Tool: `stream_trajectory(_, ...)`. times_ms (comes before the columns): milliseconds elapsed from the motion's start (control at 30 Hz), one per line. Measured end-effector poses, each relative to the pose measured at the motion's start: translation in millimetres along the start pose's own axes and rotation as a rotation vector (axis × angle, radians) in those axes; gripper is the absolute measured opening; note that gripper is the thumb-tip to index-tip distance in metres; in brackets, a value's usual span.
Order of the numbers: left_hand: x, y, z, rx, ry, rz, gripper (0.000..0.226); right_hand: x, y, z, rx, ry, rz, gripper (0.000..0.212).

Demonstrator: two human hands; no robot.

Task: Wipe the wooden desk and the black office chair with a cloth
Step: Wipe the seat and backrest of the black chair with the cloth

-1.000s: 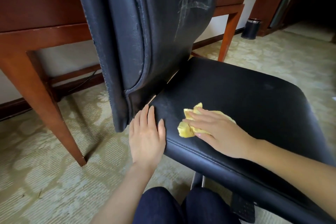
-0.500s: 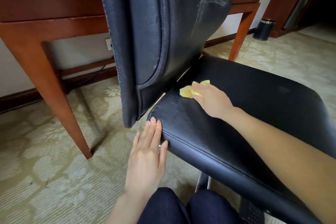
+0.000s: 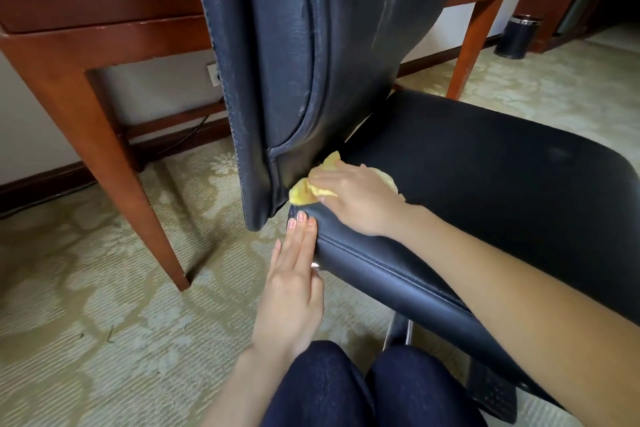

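Note:
The black office chair stands sideways before me, with its seat (image 3: 485, 184) to the right and its scuffed backrest (image 3: 294, 45) upright in the middle. My right hand (image 3: 360, 201) presses a crumpled yellow cloth (image 3: 304, 192) flat onto the seat's corner, right below the backrest; most of the cloth is hidden under the hand. My left hand (image 3: 294, 288) rests with straight fingers against the seat's side edge, fingertips just under the cloth. The wooden desk (image 3: 104, 35) stands behind the chair.
A desk leg (image 3: 138, 201) comes down onto the patterned carpet left of the chair. A wall socket (image 3: 213, 74) and a cable show under the desk. A dark waste bin (image 3: 517, 35) stands at the back right. My knees (image 3: 346, 388) are at the bottom.
My right hand carried the cloth from the seat's near edge back to the backrest seam, then along it to the corner. My left hand slid along the seat edge toward the backrest.

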State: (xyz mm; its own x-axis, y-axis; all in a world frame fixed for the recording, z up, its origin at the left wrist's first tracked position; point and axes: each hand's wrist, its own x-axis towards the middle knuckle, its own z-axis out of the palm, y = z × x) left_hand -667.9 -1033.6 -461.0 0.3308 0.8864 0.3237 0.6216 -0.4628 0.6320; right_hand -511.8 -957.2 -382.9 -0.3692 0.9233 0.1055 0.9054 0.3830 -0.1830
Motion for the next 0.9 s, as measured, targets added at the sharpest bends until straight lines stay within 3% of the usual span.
stream_trajectory(300, -3.0, -2.6, -2.9, -0.068, 0.034, -0.001, 0.078, -107.9, 2.0, 1.3, -0.013, -0.04, -0.177, 0.048)
stream_trajectory(467, -3.9, -2.6, -1.8, -0.115, 0.079, -0.034, 0.078, -163.4, 13.6, -6.7, -0.176, -0.035, -0.237, 0.051)
stream_trajectory(567, -3.0, -2.1, -2.3, -0.159, 0.094, -0.029, 0.077, -177.9, 31.2, -22.3, -0.142, -0.099, -0.286, 0.038)
stream_trajectory(633, -2.5, -1.4, -2.2, -0.172, 0.101, -0.033, 0.077, -177.6, 44.8, -29.8, -0.025, -0.111, -0.216, 0.032)
stream_trajectory(733, -2.8, 1.0, -1.7, -0.199, 0.101, -0.048, 0.08, -158.9, 61.0, -31.2, 0.086, -0.03, 0.005, 0.043)
stream_trajectory(900, -4.2, 2.6, -5.0, -0.204, 0.065, -0.036, 0.076, -88.8, 66.6, -16.3, -0.14, 0.086, 0.261, 0.039)
